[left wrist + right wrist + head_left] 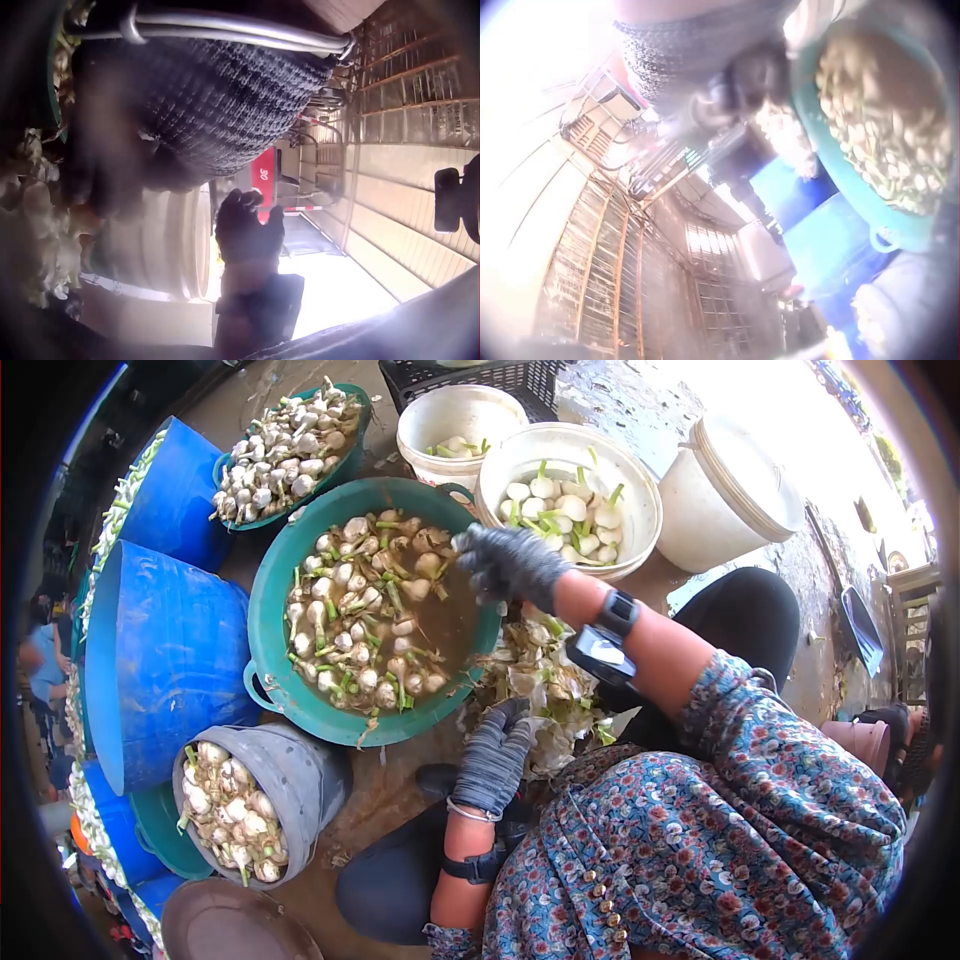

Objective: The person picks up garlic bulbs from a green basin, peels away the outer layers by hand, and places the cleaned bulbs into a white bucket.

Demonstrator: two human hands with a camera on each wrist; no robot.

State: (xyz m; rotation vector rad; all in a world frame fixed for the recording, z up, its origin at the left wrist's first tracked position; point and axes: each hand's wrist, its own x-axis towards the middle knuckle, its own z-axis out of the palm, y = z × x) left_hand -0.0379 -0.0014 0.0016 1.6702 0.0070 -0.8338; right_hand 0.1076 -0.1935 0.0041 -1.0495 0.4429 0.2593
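The right hand (512,567), in a dark grey knit glove, is raised over the right rim of a green tub (262,575), its fingers bent. In the left wrist view this right hand (250,229) is a dark shape; whether it holds anything is unclear. The left hand (492,760), gloved likewise, is low beside a heap of pale peelings (550,680), fingers partly bent and their grip hidden. The tub holds unpeeled garlic bulbs (352,600) in brownish water. Beside the right hand, a white bucket (640,510) contains peeled white bulbs (572,508).
A second white bucket (420,420) and a closed white pail (715,500) stand beyond. Blue tubs (170,650) line the left side. A tilted grey bucket (310,770) and a smaller green basin (355,455) hold more garlic. A black crate (530,385) is at the top.
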